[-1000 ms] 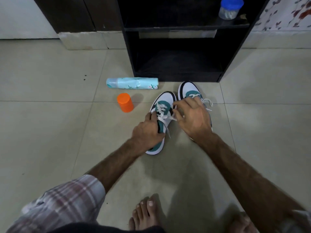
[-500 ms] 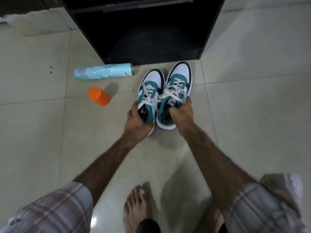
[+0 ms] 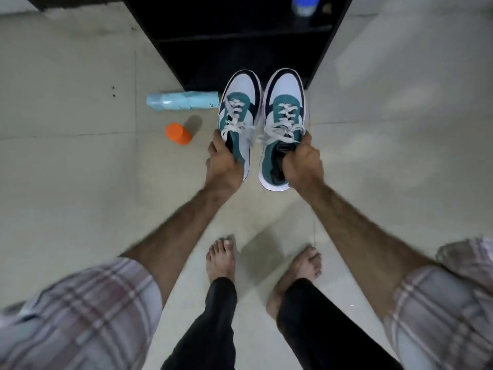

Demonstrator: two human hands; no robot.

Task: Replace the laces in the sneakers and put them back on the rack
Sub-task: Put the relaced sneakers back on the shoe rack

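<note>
- As both sneakers hang toe-forward above the tiled floor (image 3: 80, 182), the left hand (image 3: 224, 166) clenches the heel collar of the left sneaker (image 3: 238, 113), thumb on the outer side and fingers tucked into the opening.
- At three o'clock from it, the right hand (image 3: 302, 164) grasps the right sneaker (image 3: 284, 121) the same way, fingers hooked inside the collar; a grip at the heel leaves the toes free to lead into a shelf.
- White laces (image 3: 285, 113) are threaded up both tongues and tied, so the relacing looks finished and only the return to the rack appears to remain.
- Toes point to twelve o'clock, straight at the black rack (image 3: 330, 36), whose dark lower bay opens just beyond the toe caps; the pair is near it but not yet inside.
- Held apart with a gap between them, the shoes seem set to go in side by side.
- At nine o'clock from the left sneaker a pale blue spray can (image 3: 184, 101) lies on its side, with an orange cap (image 3: 178, 133) standing near it at about eight o'clock, both clear of the path.
- On an upper shelf at one o'clock sits a blue-lidded jar (image 3: 305, 5), blurred.
- Bare feet (image 3: 221, 259) are planted at six o'clock, behind the outstretched arms.
</note>
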